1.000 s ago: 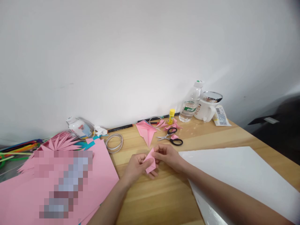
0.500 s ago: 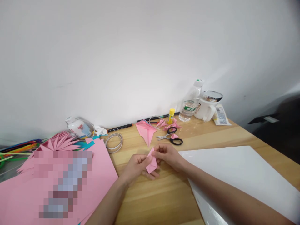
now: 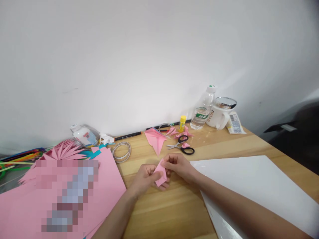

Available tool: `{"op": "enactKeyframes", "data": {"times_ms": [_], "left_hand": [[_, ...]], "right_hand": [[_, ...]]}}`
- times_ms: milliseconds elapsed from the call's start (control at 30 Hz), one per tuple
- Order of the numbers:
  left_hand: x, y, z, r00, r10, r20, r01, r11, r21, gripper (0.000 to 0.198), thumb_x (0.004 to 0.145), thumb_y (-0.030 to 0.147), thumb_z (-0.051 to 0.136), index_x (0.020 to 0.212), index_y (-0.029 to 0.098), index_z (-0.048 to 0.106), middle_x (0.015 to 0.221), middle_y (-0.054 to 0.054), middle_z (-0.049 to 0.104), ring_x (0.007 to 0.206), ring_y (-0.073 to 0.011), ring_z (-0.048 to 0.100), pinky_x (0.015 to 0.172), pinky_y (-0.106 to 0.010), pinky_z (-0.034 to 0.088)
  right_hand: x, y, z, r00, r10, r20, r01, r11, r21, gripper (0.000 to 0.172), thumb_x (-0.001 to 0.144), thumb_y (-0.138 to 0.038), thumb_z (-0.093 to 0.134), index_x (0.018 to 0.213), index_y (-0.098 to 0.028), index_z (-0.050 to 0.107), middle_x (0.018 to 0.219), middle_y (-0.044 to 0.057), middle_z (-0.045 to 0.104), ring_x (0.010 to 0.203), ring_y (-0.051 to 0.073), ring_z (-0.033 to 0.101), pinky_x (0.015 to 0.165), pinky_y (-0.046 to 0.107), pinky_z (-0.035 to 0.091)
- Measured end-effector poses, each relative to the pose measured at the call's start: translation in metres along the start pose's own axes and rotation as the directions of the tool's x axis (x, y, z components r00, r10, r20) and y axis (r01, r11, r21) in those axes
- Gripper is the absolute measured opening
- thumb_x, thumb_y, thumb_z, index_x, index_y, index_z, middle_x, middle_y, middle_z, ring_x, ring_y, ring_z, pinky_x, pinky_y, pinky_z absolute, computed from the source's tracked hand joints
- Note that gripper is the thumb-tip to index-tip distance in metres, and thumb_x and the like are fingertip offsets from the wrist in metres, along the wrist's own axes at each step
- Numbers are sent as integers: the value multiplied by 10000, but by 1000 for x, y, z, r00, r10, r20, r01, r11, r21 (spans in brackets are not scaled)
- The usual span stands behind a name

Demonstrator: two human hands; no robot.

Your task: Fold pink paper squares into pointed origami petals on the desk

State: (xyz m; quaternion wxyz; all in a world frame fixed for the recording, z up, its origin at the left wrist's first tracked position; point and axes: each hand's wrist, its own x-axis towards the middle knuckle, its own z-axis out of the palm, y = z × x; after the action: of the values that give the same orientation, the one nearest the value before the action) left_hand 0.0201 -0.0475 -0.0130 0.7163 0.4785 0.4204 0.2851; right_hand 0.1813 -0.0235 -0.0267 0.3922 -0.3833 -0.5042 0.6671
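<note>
A small piece of folded pink paper (image 3: 161, 180) is held between my two hands, over the wooden table. My left hand (image 3: 147, 176) grips its lower part, thumb on top and fingers underneath. With thumb and fingers, my right hand (image 3: 175, 163) pinches its upper right edge. Just beyond the hands lies a larger folded pink paper (image 3: 156, 141), its point facing me. Scissors (image 3: 181, 145) with black handles rest to the right of it, beside small folded pink pieces (image 3: 171, 131). Behind them stands a yellow glue stick (image 3: 182, 124).
Pink sheets (image 3: 107, 186) and a pleated pink paper (image 3: 62, 151) cover the left side. A wire coil (image 3: 121, 152), black pens (image 3: 128, 135) and a white bottle (image 3: 84, 135) lie near the wall. A water bottle (image 3: 201, 111), a mug (image 3: 216, 116) and a white sheet (image 3: 249, 182) are at right.
My left thumb has shifted slightly on the folded paper, and the paper has tilted a little. Both hands keep their hold in nearly the same place.
</note>
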Motion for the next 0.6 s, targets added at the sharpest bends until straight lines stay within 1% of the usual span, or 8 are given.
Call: {"op": "enactKeyframes", "data": {"times_ms": [133, 233, 333, 400, 467, 533, 600], "left_hand": [[-1, 1, 1, 1000, -27, -5, 28, 999, 32, 328, 673, 371, 654, 792, 66, 635, 696, -126, 693, 587, -196, 665, 550, -278, 534], [-1, 3, 4, 999, -42, 13, 41, 996, 82, 344, 689, 401, 630, 789, 72, 638, 711, -126, 694, 594, -190, 666, 542, -263, 532], [-2, 5, 6, 1000, -31, -2, 32, 995, 100, 354, 691, 421, 618, 788, 81, 638, 707, -119, 694, 585, -187, 664, 536, -265, 530], [-2, 5, 7, 1000, -20, -17, 21, 995, 96, 360, 687, 426, 620, 786, 81, 636, 692, -120, 693, 579, -193, 664, 536, -274, 527], [-1, 4, 6, 999, -11, -36, 13, 997, 77, 365, 679, 428, 627, 776, 76, 633, 687, -125, 692, 572, -201, 662, 541, -294, 528], [0, 3, 4, 998, -2, -68, 5, 999, 54, 361, 669, 424, 638, 754, 73, 627, 688, -129, 691, 569, -205, 661, 547, -311, 530], [0, 1, 3, 996, 6, -93, -3, 999, 37, 352, 667, 415, 643, 738, 71, 623, 683, -127, 690, 570, -207, 660, 548, -317, 532]], "right_hand": [[0, 1, 1, 1000, 5, -17, -5, 1000, -25, 342, 677, -455, 615, 595, -139, 511, 510, -29, 530, 452, 77, 487, 463, 200, 389], [1, 8, 3, 998, -54, -37, 51, 994, -97, 351, 707, -471, 580, 580, -163, 468, 462, -47, 489, 403, 77, 454, 409, 197, 354], [1, 11, 4, 996, -86, -32, 80, 985, -156, 354, 739, -482, 540, 587, -175, 449, 441, -55, 466, 374, 77, 433, 384, 199, 332], [2, 10, 4, 996, -84, -13, 82, 985, -150, 356, 744, -490, 531, 598, -173, 458, 461, -50, 476, 391, 78, 445, 400, 200, 347], [1, 6, 3, 998, -61, 35, 65, 990, -125, 361, 746, -500, 523, 617, -167, 481, 489, -41, 496, 420, 82, 465, 424, 202, 367], [1, 3, 1, 995, -39, 88, 49, 992, -113, 348, 733, -491, 547, 643, -158, 506, 511, -35, 514, 443, 83, 481, 441, 201, 376], [1, 1, 0, 993, -32, 116, 45, 993, -109, 326, 708, -466, 590, 665, -150, 521, 518, -35, 523, 447, 81, 484, 445, 197, 373]]}}
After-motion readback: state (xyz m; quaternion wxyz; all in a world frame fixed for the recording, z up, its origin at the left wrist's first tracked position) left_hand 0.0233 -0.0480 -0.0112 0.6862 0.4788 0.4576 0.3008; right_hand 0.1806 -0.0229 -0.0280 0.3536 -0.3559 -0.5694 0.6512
